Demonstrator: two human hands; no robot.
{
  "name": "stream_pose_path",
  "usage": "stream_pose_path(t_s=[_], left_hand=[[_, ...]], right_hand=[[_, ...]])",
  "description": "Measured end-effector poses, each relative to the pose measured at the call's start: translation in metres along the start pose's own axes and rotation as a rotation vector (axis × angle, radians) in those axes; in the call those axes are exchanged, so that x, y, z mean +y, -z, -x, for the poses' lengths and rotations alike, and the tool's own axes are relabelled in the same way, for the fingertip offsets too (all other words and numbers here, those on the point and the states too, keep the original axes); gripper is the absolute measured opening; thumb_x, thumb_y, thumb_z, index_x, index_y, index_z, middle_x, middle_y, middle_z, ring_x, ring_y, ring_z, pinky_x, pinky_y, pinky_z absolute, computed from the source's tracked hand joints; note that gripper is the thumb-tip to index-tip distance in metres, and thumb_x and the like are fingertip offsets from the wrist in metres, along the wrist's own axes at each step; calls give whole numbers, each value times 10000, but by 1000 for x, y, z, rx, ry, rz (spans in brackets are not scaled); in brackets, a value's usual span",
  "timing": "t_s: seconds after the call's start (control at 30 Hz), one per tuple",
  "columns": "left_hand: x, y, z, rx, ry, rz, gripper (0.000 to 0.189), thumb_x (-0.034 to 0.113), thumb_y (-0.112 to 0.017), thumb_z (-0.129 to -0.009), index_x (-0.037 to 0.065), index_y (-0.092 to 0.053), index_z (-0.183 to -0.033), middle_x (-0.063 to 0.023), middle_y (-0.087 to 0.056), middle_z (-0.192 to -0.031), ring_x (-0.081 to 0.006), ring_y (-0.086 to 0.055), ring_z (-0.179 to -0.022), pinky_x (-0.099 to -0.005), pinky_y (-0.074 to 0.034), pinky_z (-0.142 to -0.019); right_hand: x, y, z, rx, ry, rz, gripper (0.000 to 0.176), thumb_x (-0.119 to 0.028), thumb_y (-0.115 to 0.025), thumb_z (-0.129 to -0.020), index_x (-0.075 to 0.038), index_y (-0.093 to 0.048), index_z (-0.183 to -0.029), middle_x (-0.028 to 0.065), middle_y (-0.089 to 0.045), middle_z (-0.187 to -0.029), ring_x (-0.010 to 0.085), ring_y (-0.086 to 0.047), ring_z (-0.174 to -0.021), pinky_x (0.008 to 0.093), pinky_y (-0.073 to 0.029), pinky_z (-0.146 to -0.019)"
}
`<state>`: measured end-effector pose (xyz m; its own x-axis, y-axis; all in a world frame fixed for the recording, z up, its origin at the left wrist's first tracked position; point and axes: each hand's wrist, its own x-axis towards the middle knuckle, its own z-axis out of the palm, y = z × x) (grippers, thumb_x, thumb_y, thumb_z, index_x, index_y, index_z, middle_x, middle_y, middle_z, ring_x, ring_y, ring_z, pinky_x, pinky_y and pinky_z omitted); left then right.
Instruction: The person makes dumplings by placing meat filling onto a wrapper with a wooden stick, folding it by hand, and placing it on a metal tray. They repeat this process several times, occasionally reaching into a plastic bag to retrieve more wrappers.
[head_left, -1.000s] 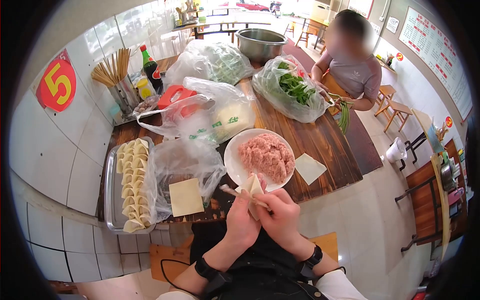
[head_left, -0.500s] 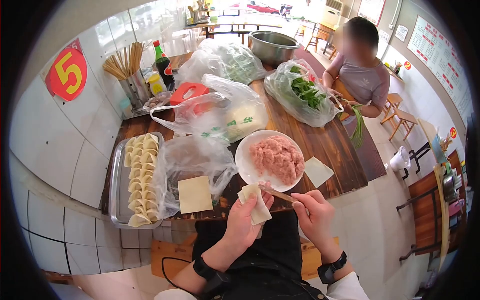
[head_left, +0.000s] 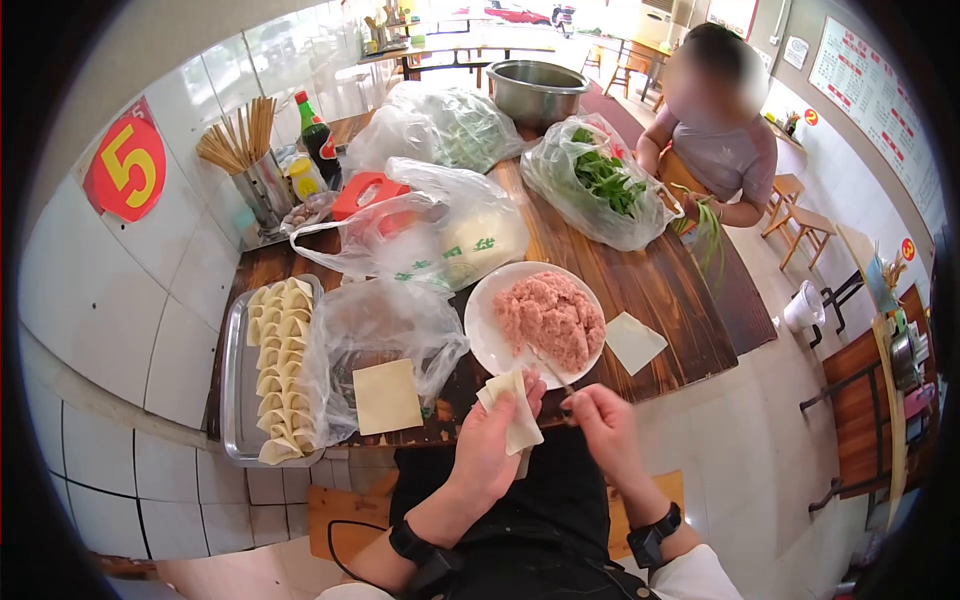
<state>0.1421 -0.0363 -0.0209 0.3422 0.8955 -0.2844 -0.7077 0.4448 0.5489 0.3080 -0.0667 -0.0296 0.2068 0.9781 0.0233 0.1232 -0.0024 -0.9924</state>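
My left hand [head_left: 488,440] is closed around a pale square wrapper [head_left: 520,420], just below the white plate [head_left: 480,345]. To its right, my right hand [head_left: 605,430] grips the end of a thin stick-like tool [head_left: 562,382], whose far end lies at the edge of the minced meat [head_left: 550,318]. The meat is heaped on the plate. Single wrappers lie on the wood on both sides, one to the left [head_left: 387,397] and one to the right [head_left: 635,343]. At the far left a metal tray [head_left: 233,400] holds rows of folded dumplings [head_left: 285,360].
Plastic bags [head_left: 440,125] cover the middle and back of the table [head_left: 650,290]. Beyond are a bag of greens [head_left: 607,185], a metal pot [head_left: 538,95], chopsticks [head_left: 245,145] and a bottle [head_left: 317,140]. A person [head_left: 722,140] at the right holds green stalks.
My right hand has moved slightly left and down, and the tool has turned steeper, its tip now at the meat. The view has shifted slightly. The person's stalks have moved.
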Motion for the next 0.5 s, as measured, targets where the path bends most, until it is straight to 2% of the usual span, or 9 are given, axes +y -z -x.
stream_pose_path(t_s=[0.03, 0.07, 0.17, 0.27, 0.3, 0.37, 0.4, 0.47, 0.5], left_hand=[[-4, 1, -2, 6, -22, 46, 380, 148, -434, -1047, -3, -435, -1396, -142, -543, -1365, -237, -535, -1254, -388, -419, -1097], [-6, 0, -2, 6, -9, 44, 380, 148, -434, -1047, -3, -435, -1396, -142, -543, -1365, -237, -535, -1254, -388, -419, -1097], [-8, -8, -2, 70, -44, 18, 380, 169, -387, -1062, 11, -408, -1407, -120, -541, -1347, -230, -527, -1259, -383, -433, -1071], [-7, -9, -1, 63, -110, 92, 302, 195, -384, -1064, 29, -472, -1300, -79, -563, -1257, -215, -549, -1181, -398, -433, -1058], [-7, -5, -1, 68, -112, 90, 302, 195, -384, -1064, 29, -472, -1300, -79, -563, -1257, -215, -549, -1181, -398, -433, -1058], [-7, 4, -1, -64, -77, 304, 204, 207, -406, -1059, 53, -501, -1152, -45, -560, -1118, -195, -553, -1079, -403, -433, -1036], [-8, 5, 1, -60, -74, 304, 204, 207, -406, -1059, 53, -501, -1152, -45, -560, -1118, -195, -553, -1079, -403, -433, -1036], [-6, -1, 3, -69, -122, 230, 171, 214, -429, -1059, 62, -506, -1068, -44, -536, -1039, -162, -531, -1027, -338, -440, -973], [-7, -1, 2, -71, -121, 231, 171, 214, -429, -1059, 62, -506, -1068, -44, -536, -1039, -162, -531, -1027, -338, -440, -973]], right_hand=[[6, -12, 4, -64, -77, -203, 163, -151, -579, -993, -7, -636, -941, -18, -593, -804, 50, -537, -755, 234, -452, -679], [5, -23, 9, -114, -127, -293, 132, -147, -606, -975, -16, -618, -975, -18, -601, -840, 49, -535, -754, 225, -443, -676], [1, -42, 19, -110, -200, -263, 83, -72, -637, -930, -27, -597, -987, -21, -602, -873, 46, -542, -791, 220, -455, -734], [-5, -45, 16, -83, -175, -272, 109, -31, -655, -902, -29, -593, -991, -23, -608, -861, 48, -549, -790, 224, -460, -731], [-5, -46, 16, -11, -137, -328, 100, -31, -654, -905, -28, -595, -985, -19, -616, -859, 50, -554, -788, 222, -461, -729], [-11, -48, 14, 78, -81, -420, 87, -36, -654, -914, -24, -609, -987, 0, -639, -876, 58, -568, -793, 221, -463, -736], [-12, -49, 14, 79, -86, -420, 87, -36, -654, -914, -24, -609, -987, 0, -639, -876, 58, -568, -793, 221, -463, -736], [-13, -49, 12, 97, -4, -473, 123, -42, -650, -930, -4, -637, -1046, 3, -667, -907, 38, -569, -807, 220, -462, -693], [-11, -47, 9, 98, -2, -472, 123, -42, -650, -930, -4, -637, -1046, 3, -667, -907, 38, -569, -807, 220, -462, -693]])
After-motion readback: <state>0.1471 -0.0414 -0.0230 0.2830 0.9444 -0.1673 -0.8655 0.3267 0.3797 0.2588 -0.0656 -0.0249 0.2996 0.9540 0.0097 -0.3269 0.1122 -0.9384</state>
